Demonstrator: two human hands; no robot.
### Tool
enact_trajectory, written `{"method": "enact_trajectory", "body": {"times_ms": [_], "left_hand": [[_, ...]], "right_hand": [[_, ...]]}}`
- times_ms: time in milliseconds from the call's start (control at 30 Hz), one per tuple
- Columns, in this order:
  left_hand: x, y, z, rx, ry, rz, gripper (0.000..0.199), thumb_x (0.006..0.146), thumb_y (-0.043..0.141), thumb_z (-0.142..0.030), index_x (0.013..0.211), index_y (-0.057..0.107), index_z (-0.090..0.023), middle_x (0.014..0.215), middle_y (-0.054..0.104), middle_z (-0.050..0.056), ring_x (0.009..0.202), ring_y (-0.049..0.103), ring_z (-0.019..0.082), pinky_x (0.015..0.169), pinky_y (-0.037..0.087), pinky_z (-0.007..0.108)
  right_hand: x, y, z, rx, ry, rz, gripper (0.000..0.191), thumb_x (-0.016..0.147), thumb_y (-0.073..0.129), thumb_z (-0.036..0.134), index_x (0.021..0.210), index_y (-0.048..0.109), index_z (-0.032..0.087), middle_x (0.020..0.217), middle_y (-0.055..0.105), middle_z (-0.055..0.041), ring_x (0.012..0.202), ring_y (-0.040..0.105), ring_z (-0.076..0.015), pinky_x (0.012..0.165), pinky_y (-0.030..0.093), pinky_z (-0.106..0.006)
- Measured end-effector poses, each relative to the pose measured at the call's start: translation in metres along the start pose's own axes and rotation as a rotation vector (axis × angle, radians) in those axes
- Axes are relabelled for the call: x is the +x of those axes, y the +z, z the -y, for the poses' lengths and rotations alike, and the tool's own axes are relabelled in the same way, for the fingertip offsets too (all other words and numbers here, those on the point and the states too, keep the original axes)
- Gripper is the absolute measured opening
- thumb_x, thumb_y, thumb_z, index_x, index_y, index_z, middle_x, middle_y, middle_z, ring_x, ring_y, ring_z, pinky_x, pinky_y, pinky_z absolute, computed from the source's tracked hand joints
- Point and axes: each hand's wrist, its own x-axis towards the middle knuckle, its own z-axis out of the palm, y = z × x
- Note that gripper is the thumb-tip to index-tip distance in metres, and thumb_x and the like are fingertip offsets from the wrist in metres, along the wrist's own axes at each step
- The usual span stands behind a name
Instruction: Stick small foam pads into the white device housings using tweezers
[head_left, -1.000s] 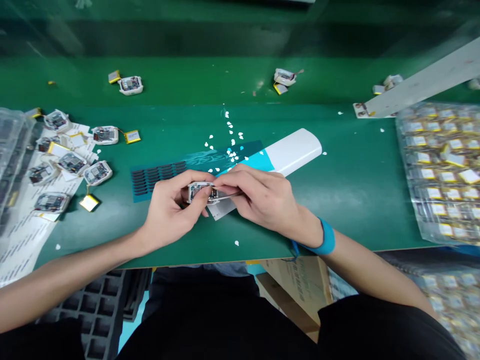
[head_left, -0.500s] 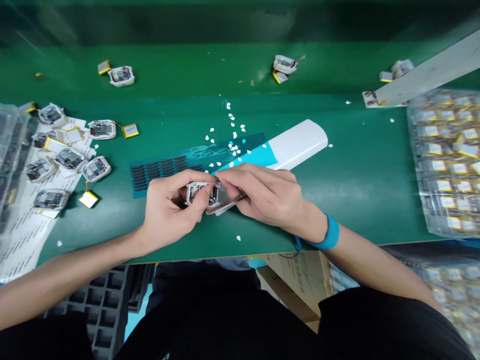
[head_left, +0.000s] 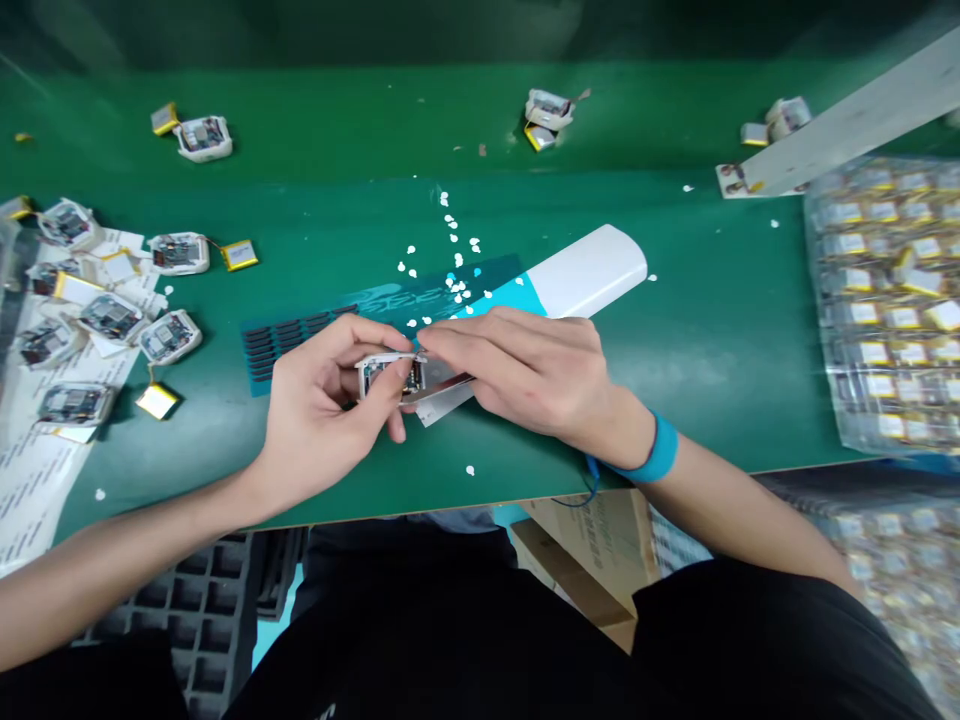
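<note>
My left hand (head_left: 326, 400) grips a small white housing (head_left: 373, 377) with a circuit board inside, thumb on its near side. Against the housing's right end, my right hand (head_left: 525, 375) is closed on a thin metal tool (head_left: 450, 383), probably tweezers; its fingertips meet the housing's upper corner. Under and beyond the hands lies a white and blue strip (head_left: 592, 270). A teal sheet with rows of black pieces (head_left: 289, 345) is partly behind my left hand. Small white dots (head_left: 453, 285) are scattered past my fingertips.
Several housings with yellow-edged batteries (head_left: 112, 315) lie at the left on printed paper (head_left: 37, 470). More sit on the green ledge (head_left: 337, 130). A clear tray of batteries (head_left: 892, 310) stands at the right, below a slanted metal bar (head_left: 862, 115).
The view has shifted, so the table's things appear further left and a little higher. The tool lies flatter against the housing, and a left fingertip now shows below it.
</note>
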Motion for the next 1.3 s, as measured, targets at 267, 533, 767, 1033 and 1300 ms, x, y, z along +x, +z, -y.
{"method": "enact_trajectory", "body": {"times_ms": [267,533,767,1033,1300], "left_hand": [[-0.003,0.001,0.003,-0.071,-0.064,0.025,0.016,0.092,0.077,-0.021,0.095,0.062,-0.018,0.075,0.076,-0.001,0.052,0.075,0.016,0.049,0.062,0.021],[-0.008,0.0,0.008,-0.002,-0.024,-0.007,0.023,0.094,0.08,-0.033,0.091,0.06,-0.021,0.078,0.074,0.0,0.058,0.073,0.014,0.052,0.065,0.024],[-0.01,-0.003,0.005,0.075,0.066,0.055,0.02,0.096,0.076,-0.023,0.087,0.058,-0.022,0.075,0.071,-0.002,0.052,0.073,0.014,0.047,0.06,0.022],[-0.005,-0.011,0.004,0.11,0.084,0.18,0.019,0.092,0.073,-0.012,0.094,0.058,-0.023,0.076,0.075,-0.003,0.058,0.075,0.014,0.054,0.061,0.022],[0.013,-0.029,-0.017,0.192,0.115,0.515,0.007,0.096,0.074,-0.019,0.1,0.074,-0.024,0.089,0.083,0.003,0.057,0.072,0.014,0.053,0.058,0.023]], "right_hand": [[0.0,-0.002,0.005,0.005,-0.029,0.012,0.029,0.102,0.051,0.004,0.118,0.072,0.015,0.111,0.084,-0.0015,0.083,0.077,-0.0128,0.064,0.06,-0.025],[-0.004,0.0,0.017,0.06,0.048,0.031,0.033,0.1,0.049,0.005,0.121,0.072,0.012,0.116,0.083,-0.0057,0.086,0.08,-0.0156,0.067,0.062,-0.026],[0.012,-0.003,0.011,0.672,0.414,0.097,0.029,0.107,0.063,0.032,0.083,0.069,0.018,0.056,0.057,0.0074,0.047,0.043,-0.0051,0.047,0.034,-0.023],[0.012,0.007,0.013,0.776,0.434,0.018,0.025,0.102,0.07,0.034,0.085,0.061,0.018,0.093,0.065,-0.0029,0.078,0.058,-0.011,0.063,0.045,-0.025],[0.018,-0.011,-0.001,0.809,0.487,-0.01,0.047,0.112,0.04,0.026,0.07,0.062,0.022,0.086,0.068,-0.0035,0.078,0.063,-0.0145,0.074,0.054,-0.033]]}}
